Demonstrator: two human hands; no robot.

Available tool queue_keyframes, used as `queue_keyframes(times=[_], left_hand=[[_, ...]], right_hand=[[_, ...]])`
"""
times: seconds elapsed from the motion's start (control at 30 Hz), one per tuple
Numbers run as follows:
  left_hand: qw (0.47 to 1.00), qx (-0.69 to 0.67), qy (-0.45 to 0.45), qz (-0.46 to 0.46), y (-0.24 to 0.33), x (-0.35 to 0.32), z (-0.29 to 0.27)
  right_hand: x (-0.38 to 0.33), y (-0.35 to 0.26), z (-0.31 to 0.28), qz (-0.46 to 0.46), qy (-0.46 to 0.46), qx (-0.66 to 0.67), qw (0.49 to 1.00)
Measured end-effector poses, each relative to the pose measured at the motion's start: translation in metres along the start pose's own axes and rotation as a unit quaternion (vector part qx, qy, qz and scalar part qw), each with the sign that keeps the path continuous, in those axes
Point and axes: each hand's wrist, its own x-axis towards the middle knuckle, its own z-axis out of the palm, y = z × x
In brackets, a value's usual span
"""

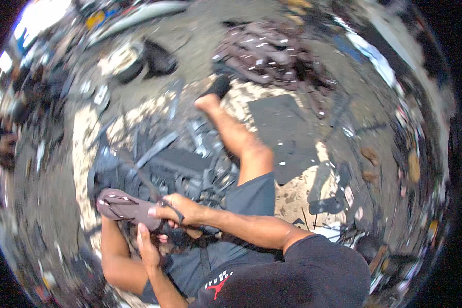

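Note:
A brown flip-flop (119, 206) with a dark thong strap lies tilted above my lap, its sole facing up. My left hand (149, 249) is closed on its near edge, thumb on the sole. At the heel end my right hand (184, 209) is closed, its thumb pressed near the sole. A dark, narrow band (175, 211) curves round the right fingers; whether it is a strap or a tool handle I cannot make out. A thin dark strip (146, 179) runs up and left from that hand. Blur hides the fingertips.
Dark rubber-like scraps (182, 167) are heaped between my legs on a pale, stained mat (84, 149). A dark flat sheet (282, 133) lies right of my outstretched leg. Beyond it is a pile of brown flip-flops (264, 51). A round tub (126, 61) stands at the far left.

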Motion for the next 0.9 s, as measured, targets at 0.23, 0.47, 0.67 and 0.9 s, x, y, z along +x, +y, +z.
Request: queue_keyframes(times=[0.23,0.47,0.67,0.9], left_hand=[[0.990,-0.027,0.083,0.111,0.082,-0.037,-0.004],[0.921,-0.112,0.276,0.252,0.094,-0.102,-0.111],[0.926,-0.074,0.192,0.318,0.116,-0.124,-0.211],[0.935,-0.061,0.072,0.341,0.174,-0.058,-0.230]], right_hand=[[-0.083,-0.057,-0.139,-0.310,0.345,0.269,0.844],[-0.200,-0.001,-0.216,-0.188,0.554,-0.086,0.806],[-0.294,0.194,-0.243,0.097,0.639,-0.361,0.672],[-0.380,0.326,-0.181,0.189,0.722,-0.244,0.620]])
